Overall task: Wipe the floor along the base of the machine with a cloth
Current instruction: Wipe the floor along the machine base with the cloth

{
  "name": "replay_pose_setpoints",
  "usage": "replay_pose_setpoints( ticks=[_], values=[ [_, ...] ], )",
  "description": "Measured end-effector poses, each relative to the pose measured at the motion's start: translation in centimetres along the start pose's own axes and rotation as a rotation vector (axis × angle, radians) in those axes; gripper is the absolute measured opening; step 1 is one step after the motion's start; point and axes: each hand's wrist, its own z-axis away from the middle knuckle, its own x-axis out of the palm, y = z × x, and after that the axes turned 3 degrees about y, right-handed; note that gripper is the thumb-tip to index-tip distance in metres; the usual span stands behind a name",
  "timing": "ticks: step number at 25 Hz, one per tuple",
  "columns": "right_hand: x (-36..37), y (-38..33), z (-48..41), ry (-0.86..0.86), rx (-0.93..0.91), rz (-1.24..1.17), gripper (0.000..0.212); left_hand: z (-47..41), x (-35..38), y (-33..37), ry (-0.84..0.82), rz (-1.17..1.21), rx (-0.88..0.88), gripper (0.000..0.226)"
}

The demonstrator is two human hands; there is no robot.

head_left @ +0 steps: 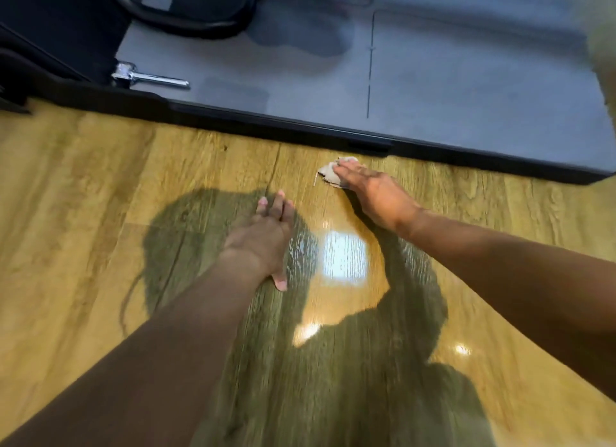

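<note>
Our right hand (371,190), laid flat, presses the small cloth (328,176) onto the floor (100,186), just on the near side of the machine's black base edge (300,131); our left hand (266,236) lies spread on the floor for support. We should slide the cloth tight along that edge with even pressure. Most of the cloth hides beneath the hand, and blur smears the near floor.

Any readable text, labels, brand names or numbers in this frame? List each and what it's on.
None: no word, brand, number or sign can be read in the head view.
grey machine platform: only a thin outline with a small tick, no characters.
chrome pin, cloth under the right hand, wood floor: no print visible.
</note>
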Motion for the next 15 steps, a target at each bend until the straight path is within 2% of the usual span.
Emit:
replay_pose_setpoints(
  ticks=[2, 5, 6, 8, 10, 11, 13, 15],
  values=[
    [1.7, -0.8, 1.6, -0.001, -0.110, -0.041, 0.080, -0.1, 0.3, -0.2, 0.014, -0.002, -0.005, 0.149],
    [2.5, -0.3, 3.7, -0.081, -0.501, -0.015, 0.062, -0.1, 1.0, -0.8, 0.053, 0.011, -0.016, 0.146],
    [1.4, 0.7, 2.0, -0.065, -0.485, 0.028, 0.057, 0.0, 0.9, -0.9, 0.052, 0.016, -0.006, 0.144],
    [-0.4, 2.1, -1.6, 0.026, -0.235, -0.002, 0.054, 0.5, 0.6, -1.5, 0.026, 0.018, 0.011, 0.138],
    [0.2, 1.1, -2.3, 0.112, -0.038, -0.026, 0.057, 1.6, 0.4, -2.8, -0.001, 0.039, -0.039, 0.135],
    [1.3, 0.0, -1.2, 0.108, -0.018, -0.048, 0.055, 2.2, 0.5, -3.5, -0.009, 0.040, -0.088, 0.134],
    [2.9, -1.3, 1.2, 0.031, -0.281, -0.065, 0.042, 3.7, 0.8, -4.4, -0.018, 0.044, -0.171, 0.131],
    [1.7, -0.6, 0.3, -0.042, -0.478, -0.019, 0.045, 4.2, 0.7, -4.5, -0.029, 0.047, -0.188, 0.128]
  ],
)
